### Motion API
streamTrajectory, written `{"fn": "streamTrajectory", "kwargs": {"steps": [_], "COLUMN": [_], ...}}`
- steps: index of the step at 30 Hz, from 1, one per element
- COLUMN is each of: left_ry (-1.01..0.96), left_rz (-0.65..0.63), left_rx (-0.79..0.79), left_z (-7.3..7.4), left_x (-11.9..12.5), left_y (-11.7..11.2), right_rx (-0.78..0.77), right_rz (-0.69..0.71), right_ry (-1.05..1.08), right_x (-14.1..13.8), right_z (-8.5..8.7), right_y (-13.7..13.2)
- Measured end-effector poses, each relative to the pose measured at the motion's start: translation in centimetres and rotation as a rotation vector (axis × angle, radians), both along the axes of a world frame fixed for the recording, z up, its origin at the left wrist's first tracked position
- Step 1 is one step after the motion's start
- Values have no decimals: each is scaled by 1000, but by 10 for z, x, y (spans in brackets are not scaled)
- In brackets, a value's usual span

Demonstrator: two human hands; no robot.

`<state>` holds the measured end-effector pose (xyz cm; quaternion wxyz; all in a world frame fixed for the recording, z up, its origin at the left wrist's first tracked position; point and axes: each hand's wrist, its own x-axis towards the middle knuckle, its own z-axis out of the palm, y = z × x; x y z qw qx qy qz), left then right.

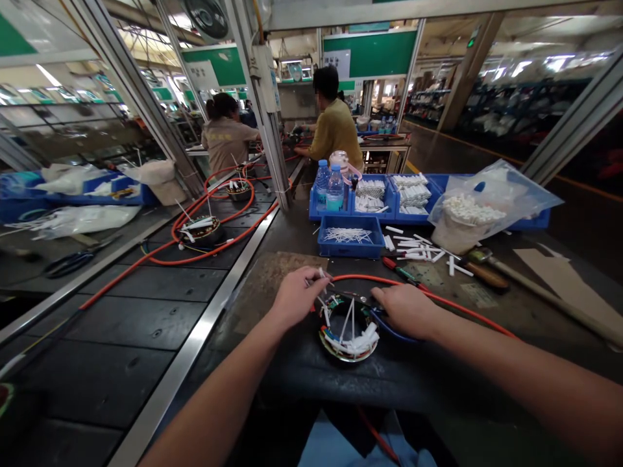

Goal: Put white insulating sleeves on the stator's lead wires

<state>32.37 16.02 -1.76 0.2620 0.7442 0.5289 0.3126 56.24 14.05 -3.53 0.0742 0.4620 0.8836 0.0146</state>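
Observation:
A ring-shaped motor stator [349, 353] lies on the dark bench in front of me, with white sleeves and wires around its rim. Two thin white cable ties [347, 324] stick up from its middle. At its far left edge, my left hand [298, 297] pinches a thin white cable tie [322, 275]; part of it is hidden by the fingers. My right hand [406, 310] is closed around blue-handled pliers [396, 333], their metal jaws reaching toward the stator's far rim. An orange cable [366, 277] runs behind the stator and under my right forearm.
A blue tray [351, 250] of thin white ties stands behind, with loose white sleeves [418, 249] beside it. Blue bins, bottles [335, 189] and a plastic bag [496, 194] line the back. A hammer [549, 285] lies right. Left, a conveyor [131, 324] carries more stators. Two people sit beyond.

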Motion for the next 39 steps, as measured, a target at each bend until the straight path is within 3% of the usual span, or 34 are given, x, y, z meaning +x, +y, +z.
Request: {"fn": "streamTrajectory", "kwargs": {"steps": [3, 5, 9, 11, 16, 22, 24, 27, 31, 35, 39], "left_ry": [-215, -305, -86, 11, 58, -215, -274, -257, -121, -51, -91], "left_rz": [258, 299, -130, -215, -148, 147, 83, -181, -375, -409, -343], "left_rx": [66, 8, -230, -218, -137, -197, -310, -519, -622, -643, -612], "left_z": [-1, 2, 10, 13, 8, 3, 6, 10, 15, 18, 13], "left_x": [-15, -23, -24, -19, -15, -21, -21, -12, 16, 32, 28], "left_y": [-6, -10, -15, -16, -16, -25, -31, -38, -33, -26, -30], "right_rx": [-3, 21, 92, 122, 174, 139, 152, 162, 82, 15, -7], "right_rz": [-47, -21, 97, 137, 208, 146, 132, 115, 88, 144, 179], "right_ry": [-5, -4, -30, -46, -86, -61, -23, -15, -38, -28, -21], "right_x": [12, 14, 2, -7, -17, 15, 37, 62, 58, 33, 27], "right_z": [0, 3, 10, 12, 8, 3, 3, 6, 16, 22, 19], "right_y": [-6, -9, -10, -7, -2, -9, -19, -37, -53, -52, -49]}}
